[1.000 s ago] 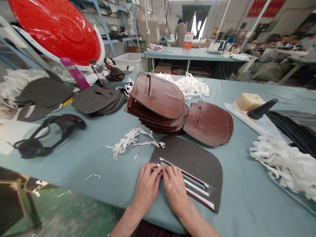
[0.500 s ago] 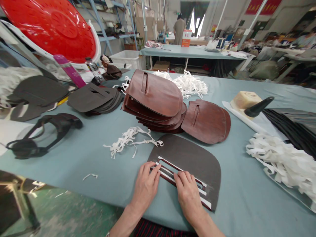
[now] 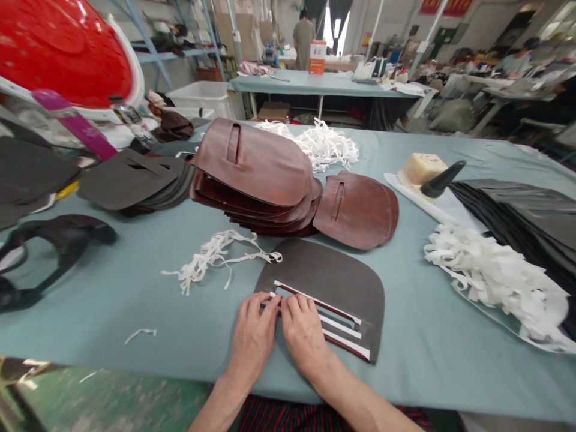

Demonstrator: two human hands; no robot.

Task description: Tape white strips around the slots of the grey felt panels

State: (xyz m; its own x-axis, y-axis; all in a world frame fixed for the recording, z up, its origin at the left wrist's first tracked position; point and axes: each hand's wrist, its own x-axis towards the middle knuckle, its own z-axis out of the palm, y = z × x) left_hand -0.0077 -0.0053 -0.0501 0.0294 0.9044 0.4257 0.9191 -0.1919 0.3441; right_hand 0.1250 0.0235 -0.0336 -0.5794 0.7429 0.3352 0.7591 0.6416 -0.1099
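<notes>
A dark grey leather panel (image 3: 333,270) with a rounded far edge lies on the cloth-covered table in front of me. Its near side has a long slot, white tape strips (image 3: 346,347) and brown folded edges. My left hand (image 3: 254,330) grips the panel's near left corner with curled fingers. Close beside it, my right hand (image 3: 302,330) has its fingers bunched on the left end of the strips; what lies under these fingertips is hidden. Beyond the panel is a stack of brown leather panels (image 3: 256,162), with a single brown panel (image 3: 357,210) to its right.
White tape scraps lie in a small tangle (image 3: 216,258), a far heap (image 3: 326,144) and a right-hand pile (image 3: 495,282). A black cone-shaped tool (image 3: 443,179) leans on a pale block (image 3: 423,169). Grey panels (image 3: 130,180) are stacked at left. A person (image 3: 303,39) stands far back.
My right hand has slid left along the strips until it is beside my left hand. My left hand stays at the panel's corner. The whole view has shifted, moving things leftward.
</notes>
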